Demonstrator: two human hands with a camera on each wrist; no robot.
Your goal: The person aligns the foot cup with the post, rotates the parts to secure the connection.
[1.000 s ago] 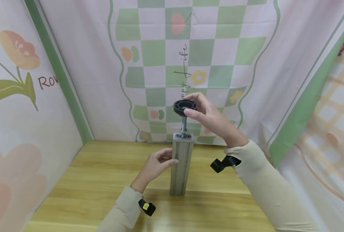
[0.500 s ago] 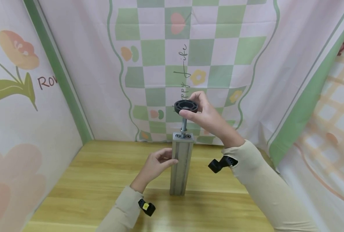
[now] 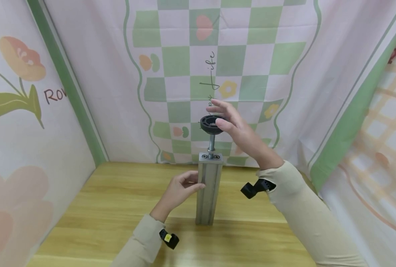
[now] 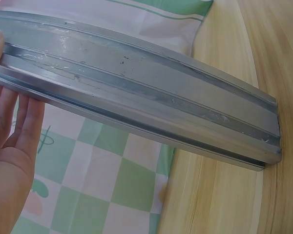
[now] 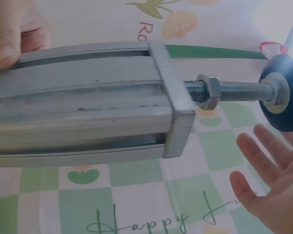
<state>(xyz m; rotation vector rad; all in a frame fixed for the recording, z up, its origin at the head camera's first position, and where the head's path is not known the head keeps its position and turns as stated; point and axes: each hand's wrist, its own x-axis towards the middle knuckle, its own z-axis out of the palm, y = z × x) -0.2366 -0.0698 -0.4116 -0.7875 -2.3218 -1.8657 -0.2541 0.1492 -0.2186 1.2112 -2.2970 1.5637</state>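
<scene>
An aluminium profile [image 3: 207,196] stands upright on the wooden table, with an end plate [image 4: 278,131] out of clear view at its base. From its top rises a threaded leveling foot [image 3: 208,128], its black round pad uppermost and its steel stem running down through a hex nut [image 5: 212,92]. My left hand [image 3: 178,191] grips the profile at mid-height, thumb on the near face and fingers round behind. Beside the black pad my right hand [image 3: 237,128] has its fingers spread and loosely extended; in the right wrist view they hold nothing. Whether the thumb touches the pad I cannot tell.
The wooden table [image 3: 118,215] runs back to a hanging cloth [image 3: 176,61] with green and white checks. Printed cloths also hang at the left and right. Each wrist wears a small black camera mount [image 3: 169,238].
My right hand had its thumb and fingers on the rim of the black pad; now its fingers have spread off it. The left hand and the profile have stayed put.
</scene>
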